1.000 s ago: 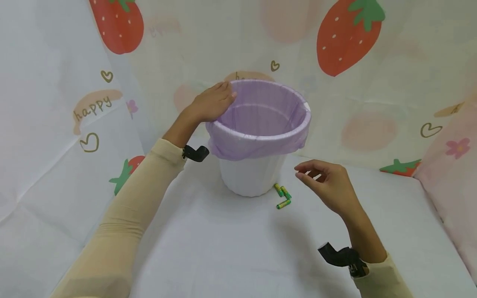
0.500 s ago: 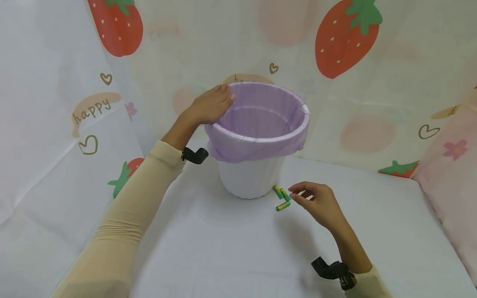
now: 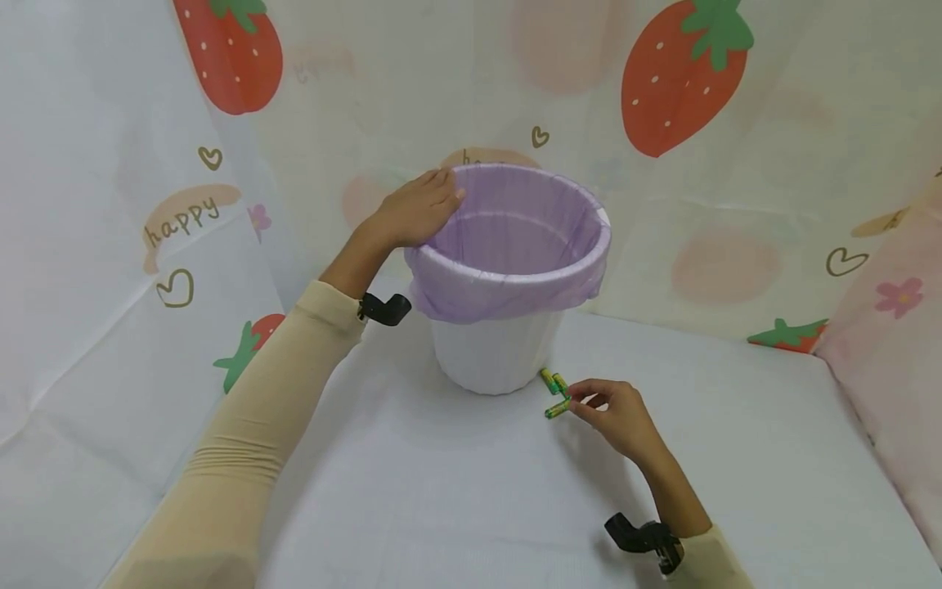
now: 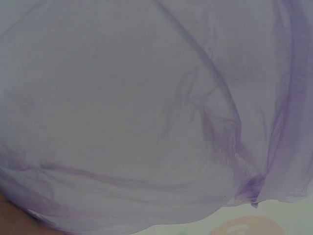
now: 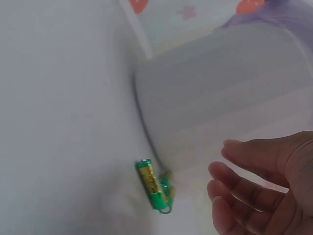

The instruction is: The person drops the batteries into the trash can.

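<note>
A white waste bin (image 3: pixel 495 352) stands upright, lined with a purple bag (image 3: pixel 508 298) folded over its rim. My left hand (image 3: pixel 421 209) rests on the left side of that rim, fingers lying over it. Only an edge of this hand (image 4: pixel 14 218) shows in the left wrist view, below the bag. Three small green-and-yellow batteries lie by the bin's base: one nearest the front (image 3: pixel 557 409), two behind. My right hand (image 3: pixel 614 417) is at the batteries, thumb and fingertips beside the front one. In the right wrist view a gap separates its fingers from the battery (image 5: pixel 151 185).
A white cloth (image 3: pixel 412 491) covers the table. Behind the bin hangs a pale curtain (image 3: pixel 471 90) printed with strawberries and hearts. A pink panel (image 3: pixel 890 384) borders the right side. Black wrist cameras sit on both forearms.
My right hand has moved down and to the left, from above the table to the batteries. The left hand stays on the rim, and the bin stays in place.
</note>
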### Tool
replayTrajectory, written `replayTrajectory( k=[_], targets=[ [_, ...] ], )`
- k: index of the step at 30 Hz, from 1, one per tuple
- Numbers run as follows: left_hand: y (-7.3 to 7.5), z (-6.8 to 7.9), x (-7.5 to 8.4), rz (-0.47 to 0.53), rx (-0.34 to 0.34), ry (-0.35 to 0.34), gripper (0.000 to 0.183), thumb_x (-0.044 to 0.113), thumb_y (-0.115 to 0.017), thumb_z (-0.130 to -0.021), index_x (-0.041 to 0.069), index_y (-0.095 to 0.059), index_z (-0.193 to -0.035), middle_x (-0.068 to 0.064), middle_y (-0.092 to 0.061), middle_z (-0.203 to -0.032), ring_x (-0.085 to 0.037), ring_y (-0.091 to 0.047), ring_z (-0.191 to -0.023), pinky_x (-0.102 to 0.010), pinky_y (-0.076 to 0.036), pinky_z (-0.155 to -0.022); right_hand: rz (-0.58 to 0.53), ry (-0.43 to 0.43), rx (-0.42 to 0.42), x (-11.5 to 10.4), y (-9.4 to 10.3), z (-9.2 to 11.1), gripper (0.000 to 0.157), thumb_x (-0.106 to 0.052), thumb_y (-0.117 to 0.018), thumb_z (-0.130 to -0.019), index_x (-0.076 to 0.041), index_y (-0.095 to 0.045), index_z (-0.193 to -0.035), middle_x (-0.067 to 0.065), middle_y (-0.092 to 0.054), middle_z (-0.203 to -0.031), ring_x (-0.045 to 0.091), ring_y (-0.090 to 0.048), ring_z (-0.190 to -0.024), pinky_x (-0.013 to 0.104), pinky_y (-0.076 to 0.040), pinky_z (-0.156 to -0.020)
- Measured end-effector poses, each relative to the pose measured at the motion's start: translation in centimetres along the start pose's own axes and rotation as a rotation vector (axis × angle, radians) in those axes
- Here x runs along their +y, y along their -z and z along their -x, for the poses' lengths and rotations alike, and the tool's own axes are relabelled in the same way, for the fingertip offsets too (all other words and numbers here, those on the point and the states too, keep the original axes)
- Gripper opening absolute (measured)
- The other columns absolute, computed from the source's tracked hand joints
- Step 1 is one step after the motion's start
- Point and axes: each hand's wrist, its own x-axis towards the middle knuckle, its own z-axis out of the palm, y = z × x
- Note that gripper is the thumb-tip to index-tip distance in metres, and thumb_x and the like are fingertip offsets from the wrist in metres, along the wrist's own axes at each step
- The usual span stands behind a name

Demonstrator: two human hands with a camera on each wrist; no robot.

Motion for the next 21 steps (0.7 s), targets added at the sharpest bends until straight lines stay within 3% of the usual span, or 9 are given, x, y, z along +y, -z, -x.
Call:
replayTrajectory(
  k=[6, 21],
  targets=[
    [0.0, 0.1, 0.1, 0.001, -0.002, -0.001, 0.067, 0.042, -0.011, -0.111, -0.005, -0.007, -0.159, -0.021, -0.001, -0.168, -0.033, 0.002, -0.156, -0.039, 0.0, -0.126, 0.011, -0.02, -0.021, 1.1, -0.9, -0.1, 0.02, -0.008, -0.075, -0.091, -0.003, -0.077, -0.11, 0.007, -0.074, -0.101, 0.023, -0.066, -0.087, 0.03, -0.053, -0.063],
    [0.0, 0.0, -0.1, -0.035, -0.003, -0.023, 0.067, 0.04, -0.009, -0.111, -0.007, -0.007, -0.159, -0.022, -0.001, -0.167, -0.034, 0.001, -0.156, -0.038, -0.001, -0.126, 0.042, -0.023, -0.036, 3.5, -2.0, -1.2, 0.026, -0.002, -0.074, -0.091, -0.004, -0.075, -0.116, 0.008, -0.07, -0.091, 0.019, -0.066, -0.076, 0.026, -0.052, -0.057]
  ],
)
